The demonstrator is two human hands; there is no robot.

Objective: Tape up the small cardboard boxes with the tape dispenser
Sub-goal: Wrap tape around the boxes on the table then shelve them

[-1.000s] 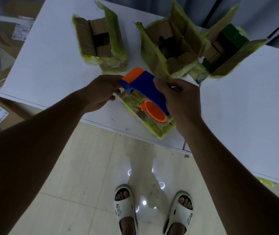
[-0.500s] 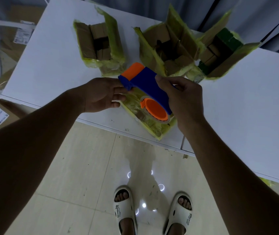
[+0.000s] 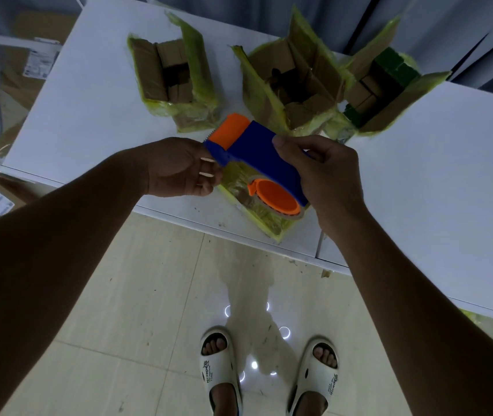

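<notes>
Gripping tape dispenser [image 3: 261, 156], right hand [image 3: 327, 175]; left hand [image 3: 179, 169] loosely curled at its toothed end, above taped box [image 3: 257, 211].

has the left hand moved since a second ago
Yes. The left hand has opened and slid slightly back from the blue and orange plastic tape dispenser, towards the white table's near edge.

Right hand [image 3: 326, 178] grips the blue and orange tape dispenser [image 3: 261, 159] above a taped box [image 3: 257, 211] at the white table's [image 3: 89, 100] near edge. Left hand [image 3: 179, 168] has its fingers at the dispenser's toothed end. Three open-flapped boxes stand farther back: left [image 3: 173, 82], middle [image 3: 290, 82], right [image 3: 386, 88].
</notes>
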